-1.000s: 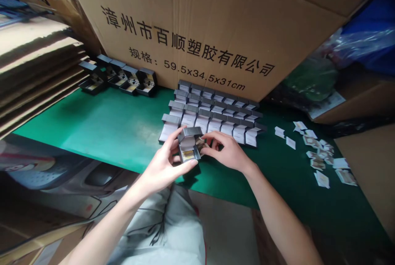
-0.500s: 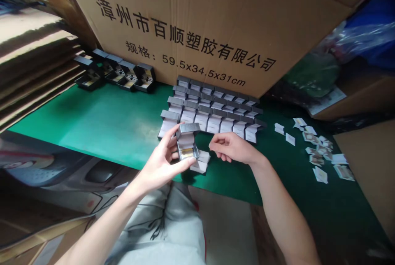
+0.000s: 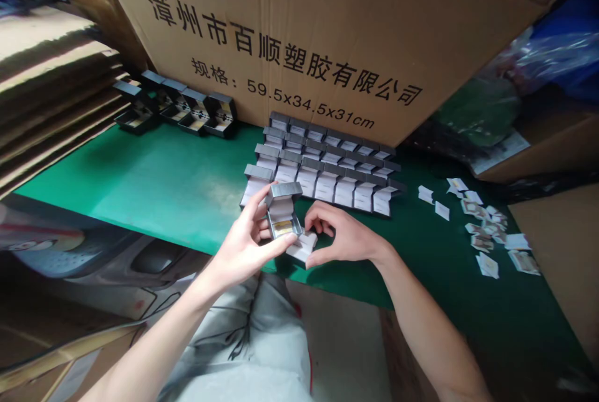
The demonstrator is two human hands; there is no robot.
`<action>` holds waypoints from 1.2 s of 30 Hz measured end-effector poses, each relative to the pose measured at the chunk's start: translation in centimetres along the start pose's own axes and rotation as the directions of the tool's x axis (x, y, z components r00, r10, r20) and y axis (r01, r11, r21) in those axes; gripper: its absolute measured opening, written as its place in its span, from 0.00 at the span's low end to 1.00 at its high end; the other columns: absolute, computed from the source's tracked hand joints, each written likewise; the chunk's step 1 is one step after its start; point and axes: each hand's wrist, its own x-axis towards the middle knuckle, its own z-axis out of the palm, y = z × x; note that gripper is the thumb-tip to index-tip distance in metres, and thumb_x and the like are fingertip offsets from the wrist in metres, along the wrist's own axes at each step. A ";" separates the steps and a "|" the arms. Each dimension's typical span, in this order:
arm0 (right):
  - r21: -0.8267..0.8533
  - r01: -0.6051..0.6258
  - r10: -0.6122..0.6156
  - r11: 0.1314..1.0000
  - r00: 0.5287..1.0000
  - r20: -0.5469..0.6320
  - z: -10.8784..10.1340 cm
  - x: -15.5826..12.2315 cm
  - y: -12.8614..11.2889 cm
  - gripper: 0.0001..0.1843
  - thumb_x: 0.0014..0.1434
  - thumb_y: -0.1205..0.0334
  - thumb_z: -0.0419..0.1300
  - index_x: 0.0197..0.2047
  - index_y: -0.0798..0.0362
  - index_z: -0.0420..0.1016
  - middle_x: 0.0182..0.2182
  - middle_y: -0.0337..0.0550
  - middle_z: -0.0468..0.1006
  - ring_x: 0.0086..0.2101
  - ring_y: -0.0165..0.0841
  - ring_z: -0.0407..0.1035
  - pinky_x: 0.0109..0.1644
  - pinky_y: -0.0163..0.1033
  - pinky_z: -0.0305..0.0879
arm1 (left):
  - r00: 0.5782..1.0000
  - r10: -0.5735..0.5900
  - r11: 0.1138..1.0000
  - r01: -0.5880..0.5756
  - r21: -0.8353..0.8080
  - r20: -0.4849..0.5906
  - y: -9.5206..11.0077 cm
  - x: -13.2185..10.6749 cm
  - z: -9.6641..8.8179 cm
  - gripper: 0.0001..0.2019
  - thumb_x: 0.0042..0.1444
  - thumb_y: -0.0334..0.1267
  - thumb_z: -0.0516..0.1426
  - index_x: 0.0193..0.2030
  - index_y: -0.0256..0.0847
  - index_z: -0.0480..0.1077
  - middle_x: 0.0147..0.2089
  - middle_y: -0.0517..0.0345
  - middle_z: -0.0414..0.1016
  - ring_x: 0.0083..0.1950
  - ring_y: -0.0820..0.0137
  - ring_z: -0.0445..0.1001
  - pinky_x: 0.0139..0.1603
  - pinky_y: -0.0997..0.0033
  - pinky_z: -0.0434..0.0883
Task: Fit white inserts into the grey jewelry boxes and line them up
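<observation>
My left hand [image 3: 250, 241] is wrapped round a small dark jewelry box [image 3: 284, 211] with its lid raised. The lid lining is white, and a yellowish patch shows in the base. Just below and right of that box, a white folded insert [image 3: 303, 248] lies at the table's front edge. My right hand [image 3: 340, 235] is at this insert, thumb and fingers apart on either side of its right end; whether they touch it is hard to tell. Beyond both hands stand several rows of open boxes with white inserts [image 3: 326, 186].
Several open dark boxes [image 3: 194, 116] stand at the back left of the green table [image 3: 154, 171]. Loose white inserts [image 3: 486, 227] are scattered on the right. A large printed carton [image 3: 281, 27] rises behind, with stacked cardboard [image 3: 51, 90] at the left.
My right hand has moved left and down to the white insert, and its fingers have spread from a closed shape. The left hand still holds the open box in nearly the same place.
</observation>
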 end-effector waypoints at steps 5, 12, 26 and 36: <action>-0.154 0.029 -0.025 0.988 0.999 0.026 0.9 -0.3 -0.2 0.21 0.51 0.60 0.77 0.43 0.48 0.71 0.42 0.38 0.73 0.37 0.32 0.68 0.40 0.35 0.66 | 1.000 -0.004 1.000 0.004 0.022 0.014 -0.1 -0.1 -0.2 0.49 0.57 0.45 0.72 0.80 0.50 0.51 0.70 0.40 0.73 0.55 0.56 0.85 0.55 0.60 0.85; -0.258 0.066 -0.094 0.964 0.991 -0.099 0.2 -0.7 0.1 0.17 0.52 0.70 0.67 0.45 0.48 0.72 0.41 0.39 0.76 0.39 0.34 0.72 0.44 0.38 0.68 | 1.000 -0.003 0.999 0.003 0.032 0.006 0.0 0.2 0.0 0.49 0.57 0.46 0.72 0.79 0.48 0.52 0.68 0.40 0.74 0.57 0.55 0.84 0.58 0.58 0.83; -0.393 0.310 -0.437 0.865 0.851 -0.290 1.5 0.0 0.0 0.14 0.62 0.67 0.65 0.51 0.47 0.79 0.50 0.48 0.84 0.50 0.41 0.79 0.55 0.47 0.79 | 0.997 -0.043 0.970 0.027 0.240 0.060 -0.1 0.5 -0.3 0.57 0.54 0.49 0.73 0.83 0.53 0.46 0.60 0.51 0.81 0.51 0.59 0.84 0.53 0.62 0.83; -0.503 0.361 -0.527 0.785 0.816 -0.237 1.8 -0.1 -0.6 0.18 0.62 0.69 0.64 0.54 0.47 0.80 0.52 0.49 0.86 0.51 0.42 0.82 0.57 0.50 0.81 | 0.994 -0.013 0.958 -0.018 0.285 0.106 -0.2 0.5 -0.3 0.59 0.54 0.49 0.73 0.84 0.53 0.43 0.64 0.52 0.80 0.57 0.54 0.83 0.57 0.57 0.82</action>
